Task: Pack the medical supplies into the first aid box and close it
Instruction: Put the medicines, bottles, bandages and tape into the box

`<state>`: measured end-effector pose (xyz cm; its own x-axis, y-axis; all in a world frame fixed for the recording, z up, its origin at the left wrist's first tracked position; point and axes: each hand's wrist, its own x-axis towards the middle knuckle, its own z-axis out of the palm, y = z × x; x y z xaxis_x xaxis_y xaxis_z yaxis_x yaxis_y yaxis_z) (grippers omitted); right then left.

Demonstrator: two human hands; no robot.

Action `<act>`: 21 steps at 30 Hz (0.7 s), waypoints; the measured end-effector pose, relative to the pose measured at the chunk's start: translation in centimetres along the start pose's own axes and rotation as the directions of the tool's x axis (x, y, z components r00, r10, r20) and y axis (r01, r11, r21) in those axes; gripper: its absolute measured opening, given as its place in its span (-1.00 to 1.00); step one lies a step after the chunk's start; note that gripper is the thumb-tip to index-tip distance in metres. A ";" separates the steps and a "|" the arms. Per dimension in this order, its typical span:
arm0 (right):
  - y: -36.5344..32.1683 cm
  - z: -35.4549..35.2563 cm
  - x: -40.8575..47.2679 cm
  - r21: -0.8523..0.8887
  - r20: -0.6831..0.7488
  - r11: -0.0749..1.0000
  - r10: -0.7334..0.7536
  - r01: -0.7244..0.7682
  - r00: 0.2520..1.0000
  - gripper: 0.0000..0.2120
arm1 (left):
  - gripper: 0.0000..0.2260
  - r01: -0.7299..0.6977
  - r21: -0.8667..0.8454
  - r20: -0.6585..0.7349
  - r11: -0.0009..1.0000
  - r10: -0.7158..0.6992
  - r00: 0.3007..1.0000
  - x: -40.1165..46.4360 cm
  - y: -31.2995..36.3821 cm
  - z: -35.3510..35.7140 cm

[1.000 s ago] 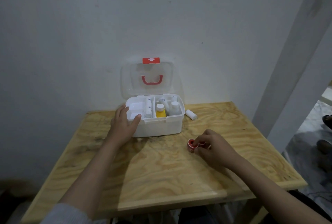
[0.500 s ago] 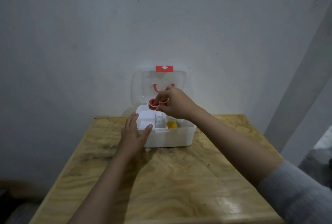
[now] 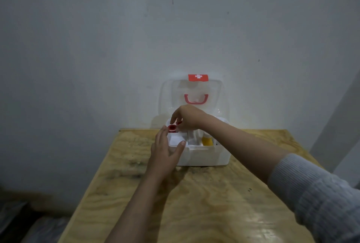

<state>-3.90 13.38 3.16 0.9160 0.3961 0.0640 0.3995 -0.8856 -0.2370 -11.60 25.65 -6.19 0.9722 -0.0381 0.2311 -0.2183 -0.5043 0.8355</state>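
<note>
The person is wearing a pale grey ribbed knit sleeve point(image 3: 319, 194) pushed up the right forearm, while the left forearm and both hands are showing bare, without gloves.

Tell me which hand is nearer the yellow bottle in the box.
Right. The right hand hangs over the box's back-left compartment, its wrist crossing just above the yellow bottle; the left hand rests on the box's left front corner, farther away.

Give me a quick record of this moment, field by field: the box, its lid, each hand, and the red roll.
box: white first aid box on the wooden table
lid: clear lid open, upright
left hand: open, on the box's left corner
right hand: holding the red roll
red roll: at the box's back-left compartment
yellow bottle: inside the box
</note>
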 end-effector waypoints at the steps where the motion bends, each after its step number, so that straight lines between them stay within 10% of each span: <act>1: 0.1 -0.4 -0.2 0.025 -0.020 1.000 -0.002 0.003 1.000 -0.74 | -0.34 0.002 0.002 0.002 1.000 -0.002 1.000 0.0 0.0 0.0; 11: 8.6 -4.8 -7.4 0.138 -0.278 0.978 0.192 -0.159 0.941 -0.85 | -0.36 -0.016 0.014 -0.007 1.000 0.016 1.000 0.1 -0.3 0.0; 21: 17.0 2.1 -13.5 0.217 -0.147 0.857 0.502 -0.468 0.852 -0.85 | -0.38 0.001 0.008 -0.035 1.000 -0.001 0.999 0.4 -0.7 0.4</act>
<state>-9.53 -6.55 -3.74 0.9867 -0.1428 0.0782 -0.0939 -0.8916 -0.4430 -11.01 25.63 -6.88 0.9688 -0.0079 0.2477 -0.2168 -0.5112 0.8317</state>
